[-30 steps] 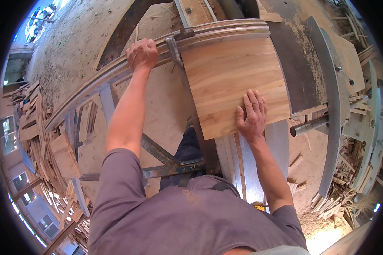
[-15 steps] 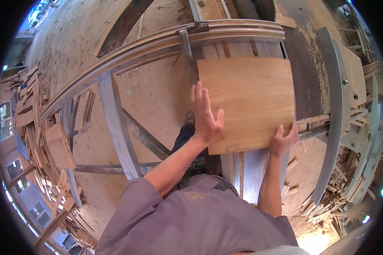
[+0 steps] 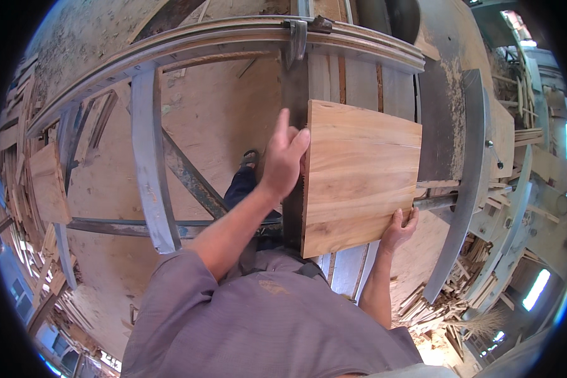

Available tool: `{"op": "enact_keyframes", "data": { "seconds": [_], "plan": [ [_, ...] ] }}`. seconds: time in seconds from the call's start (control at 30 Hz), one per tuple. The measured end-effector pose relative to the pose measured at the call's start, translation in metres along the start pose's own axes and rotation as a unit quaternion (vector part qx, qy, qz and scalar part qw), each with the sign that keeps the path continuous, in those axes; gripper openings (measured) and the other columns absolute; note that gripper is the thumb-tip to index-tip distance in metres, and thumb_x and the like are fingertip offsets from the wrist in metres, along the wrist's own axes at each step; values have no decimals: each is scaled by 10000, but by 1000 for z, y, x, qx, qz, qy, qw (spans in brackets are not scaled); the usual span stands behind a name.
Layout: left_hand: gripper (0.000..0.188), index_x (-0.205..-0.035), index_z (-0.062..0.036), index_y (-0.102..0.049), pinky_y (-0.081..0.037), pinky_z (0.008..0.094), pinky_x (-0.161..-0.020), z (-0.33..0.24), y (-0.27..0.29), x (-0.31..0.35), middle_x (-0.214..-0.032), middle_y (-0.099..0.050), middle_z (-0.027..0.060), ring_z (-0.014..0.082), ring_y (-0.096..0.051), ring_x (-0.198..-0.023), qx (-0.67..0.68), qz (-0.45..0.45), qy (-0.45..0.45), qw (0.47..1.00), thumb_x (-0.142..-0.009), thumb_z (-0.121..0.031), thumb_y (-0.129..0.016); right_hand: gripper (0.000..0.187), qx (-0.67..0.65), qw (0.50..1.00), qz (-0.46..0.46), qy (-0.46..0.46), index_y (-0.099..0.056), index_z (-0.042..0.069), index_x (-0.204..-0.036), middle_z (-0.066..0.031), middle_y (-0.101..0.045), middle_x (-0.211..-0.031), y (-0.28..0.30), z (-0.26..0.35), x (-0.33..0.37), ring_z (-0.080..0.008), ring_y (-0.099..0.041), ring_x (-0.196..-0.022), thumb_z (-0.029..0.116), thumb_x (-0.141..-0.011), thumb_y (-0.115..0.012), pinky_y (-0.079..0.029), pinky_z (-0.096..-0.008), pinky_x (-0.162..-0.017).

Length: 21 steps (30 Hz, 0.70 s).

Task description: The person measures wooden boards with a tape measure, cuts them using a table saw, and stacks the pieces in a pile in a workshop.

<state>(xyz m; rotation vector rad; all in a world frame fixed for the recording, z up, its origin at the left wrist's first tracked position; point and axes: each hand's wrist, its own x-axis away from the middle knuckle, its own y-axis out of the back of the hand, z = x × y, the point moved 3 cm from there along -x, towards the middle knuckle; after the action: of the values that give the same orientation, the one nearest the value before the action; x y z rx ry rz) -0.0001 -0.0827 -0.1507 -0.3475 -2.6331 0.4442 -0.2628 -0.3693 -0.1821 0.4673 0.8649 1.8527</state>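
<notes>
A square, pale brown wooden board (image 3: 362, 179) lies slightly turned over the metal bed of a machine table (image 3: 394, 91), its left edge facing me in part. My left hand (image 3: 286, 154) is at that left edge, thumb against it and index finger stretched out away from me; the other fingers are curled and partly hidden. At the board's near right corner, my right hand (image 3: 400, 232) grips the edge, thumb and a finger showing, the rest out of sight beneath.
Beyond the board runs a long rail (image 3: 220, 47) bearing a metal stop (image 3: 297, 41), carried on a grey post (image 3: 150, 157). A curved-looking metal bar (image 3: 463, 189) stands to the right. Wood offcuts (image 3: 435, 309) are heaped at the lower right, and more scraps line the left side.
The board has come nearer to me and turned a little clockwise, showing a face with more marked grain. My left hand has gone from spread on its face to its left edge.
</notes>
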Motion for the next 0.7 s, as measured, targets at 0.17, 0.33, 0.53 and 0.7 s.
{"op": "enact_keyframes", "data": {
  "seconds": [0.17,0.33,0.53,0.7],
  "plan": [
    [624,-1559,-27,-357,-347,299,-1129,-5,-8,-42,-1419,-542,44,115,-466,-1295,48,200,-28,978,-1077,-378,-542,596,-47,999,-19,18,-488,-83,-1438,-254,-541,-1405,-4,-20,-6,-349,-530,-1311,122,-923,-707,-407,-422,-1129],
    [632,-1546,-25,-373,-426,279,-1029,8,-6,-48,-1358,-567,50,107,-510,-1187,76,168,-7,983,-1067,-387,-570,574,-93,995,-21,6,-464,-94,-1452,-255,-525,-1425,-6,-22,-6,-331,-522,-1336,88,-950,-674,-403,-399,-1141],
    [554,-1446,-27,-481,-491,314,-999,15,-13,-62,-1245,-657,80,146,-612,-1150,237,174,56,954,-1048,-398,-591,557,-116,993,8,-21,-443,-99,-1467,-263,-506,-1451,-1,-10,-5,-330,-495,-1373,68,-972,-636,-386,-395,-1161],
    [427,-1073,-19,-655,-555,341,-762,5,-13,-80,-901,-674,69,161,-650,-818,213,53,93,971,-1019,-442,-629,560,-61,998,8,-19,-453,-89,-1467,-254,-490,-1455,-1,-1,-4,-326,-506,-1354,97,-974,-642,-391,-397,-1157]
  ]
}}
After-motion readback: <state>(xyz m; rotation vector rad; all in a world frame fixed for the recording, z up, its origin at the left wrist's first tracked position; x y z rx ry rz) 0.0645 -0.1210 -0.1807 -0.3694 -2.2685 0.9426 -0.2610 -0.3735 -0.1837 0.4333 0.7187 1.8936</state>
